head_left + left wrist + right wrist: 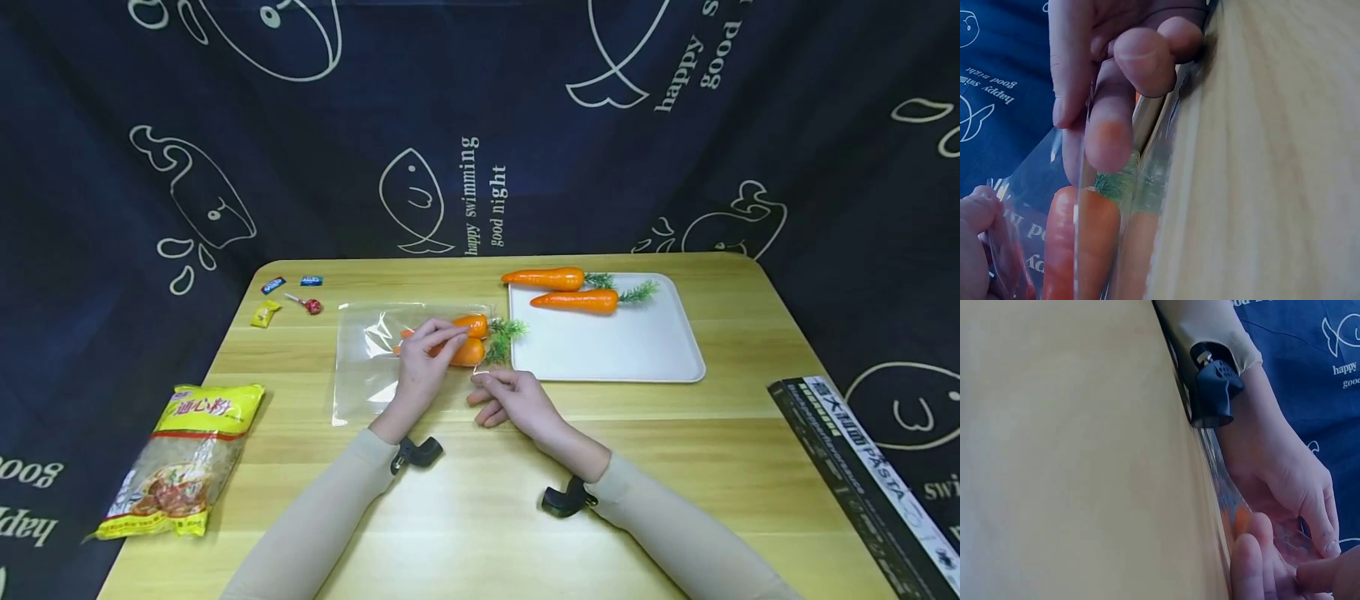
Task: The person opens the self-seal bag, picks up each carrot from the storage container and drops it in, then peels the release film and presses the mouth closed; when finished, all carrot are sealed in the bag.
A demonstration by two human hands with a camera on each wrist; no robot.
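Observation:
Two orange carrots (pixel 471 353) with leafy green tops lie in a clear plastic bag (pixel 352 367), flat on the table. Their tops point right, at the bag's mouth. From above, my left hand (pixel 422 367) pinches the film over the carrots; in the left wrist view its fingertips (pixel 982 203) hold the plastic at lower left. My right hand (pixel 519 402) pinches the film by the bag's near right corner, thumb against index finger, other fingers loosely bent. The right wrist view shows both hands close together, with a carrot (pixel 1241 520) partly hidden behind the fingers.
A white tray (pixel 607 354) at right bears two more carrots (pixel 573 302), one overhanging its left edge. Small wrapped candies (pixel 265 313) and a lollipop (pixel 312 306) lie back left. A yellow pasta bag (pixel 183 467) lies front left, a long black pasta box (pixel 862 483) along the right edge.

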